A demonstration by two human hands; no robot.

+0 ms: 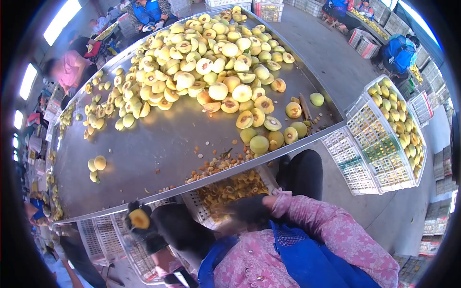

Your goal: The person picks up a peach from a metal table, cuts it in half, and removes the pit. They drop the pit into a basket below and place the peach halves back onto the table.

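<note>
My left hand (144, 225), in a dark glove, holds a halved yellow fruit (139, 219) with its cut side up, just below the table's front edge. My right hand (247, 209), also dark-gloved, is smeared by motion over a crate of orange-brown pieces (225, 191); its fingers cannot be made out. On the metal table (158, 149) lies a large heap of halved and whole yellow-green fruit (206, 62). Loose pits (216, 165) are scattered along the near edge, and a few fruits (99, 163) lie apart on the left.
White crates full of fruit (394, 125) stand right of the table. Another white crate (96, 240) is below its front left edge. A person (150, 12) sits across the table, another in pink (72, 67) at its left. More people and stacked crates are farther back.
</note>
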